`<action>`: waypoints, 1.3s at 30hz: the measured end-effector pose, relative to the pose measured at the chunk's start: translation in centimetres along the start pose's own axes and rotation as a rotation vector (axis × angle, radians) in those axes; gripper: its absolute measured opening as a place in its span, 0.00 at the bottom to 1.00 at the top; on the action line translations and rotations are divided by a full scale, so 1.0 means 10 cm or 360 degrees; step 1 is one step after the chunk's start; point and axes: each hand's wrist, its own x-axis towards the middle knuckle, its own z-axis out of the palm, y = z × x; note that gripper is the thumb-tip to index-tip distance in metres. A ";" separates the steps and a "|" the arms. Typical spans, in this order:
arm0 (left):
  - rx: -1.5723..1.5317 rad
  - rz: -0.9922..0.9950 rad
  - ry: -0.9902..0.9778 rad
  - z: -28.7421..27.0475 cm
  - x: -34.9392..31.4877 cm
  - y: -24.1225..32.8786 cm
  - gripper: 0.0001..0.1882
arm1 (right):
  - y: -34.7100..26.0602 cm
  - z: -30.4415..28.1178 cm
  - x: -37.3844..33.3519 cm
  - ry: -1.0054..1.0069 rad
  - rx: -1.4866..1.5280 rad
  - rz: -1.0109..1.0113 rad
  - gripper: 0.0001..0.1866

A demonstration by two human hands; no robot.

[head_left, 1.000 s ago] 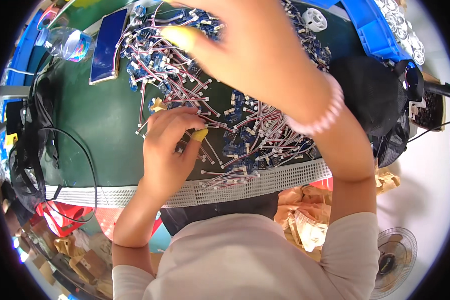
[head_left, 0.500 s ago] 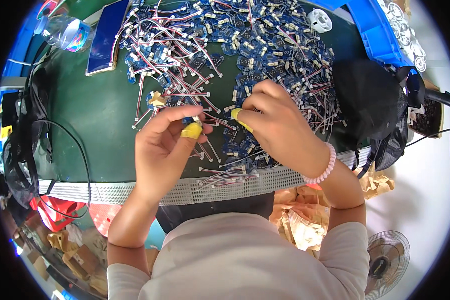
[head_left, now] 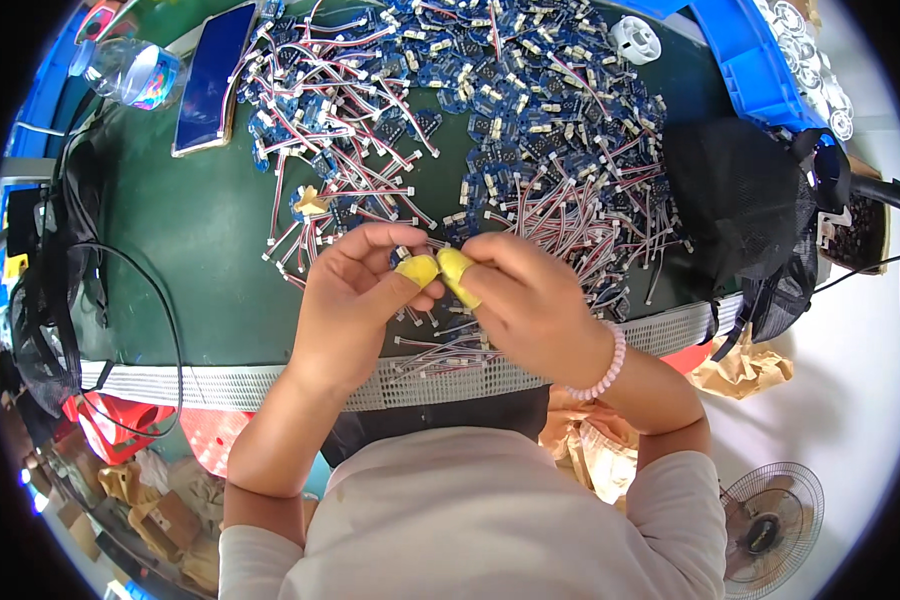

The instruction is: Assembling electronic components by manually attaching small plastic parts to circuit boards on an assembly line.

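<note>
My left hand is closed in a pinch on a small circuit board, mostly covered by the fingers, with only a bit of blue and white showing. My right hand meets it at the fingertips, also pinching; what it grips there is hidden. Both thumbs or fingertips wear yellow covers. Around and beyond them lie many blue circuit boards, and thin red, white and black cables with white plugs. A second heap of boards with cables lies beyond my left hand. A few loose cables rest at the near edge.
The green table has a pale mesh strip along its near edge. At the left stand a plastic bottle and a dark blue panel. Black mesh fabric, a blue bin and a white round part are right.
My right hand has moved left and nearer from over the boards to meet my left hand's fingertips. The left hand has shifted slightly right, still pinching its piece.
</note>
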 end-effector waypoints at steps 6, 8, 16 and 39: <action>0.0875 0.0653 -0.0136 -0.02 0.01 0.01 0.20 | 0.13 -0.08 0.09 0.0170 0.0433 0.0276 0.08; 0.0834 0.0650 -0.0122 0.01 -0.01 0.01 0.18 | 0.15 -0.06 0.11 0.0064 0.0877 0.0504 0.07; 0.0560 0.0585 0.0058 0.04 -0.04 -0.02 0.13 | 0.16 0.07 0.14 0.0041 0.0971 0.0424 0.05; 0.1703 0.0995 0.0380 -0.27 0.34 0.92 0.16 | 0.50 -0.59 0.18 0.0052 -0.0453 -0.0082 0.10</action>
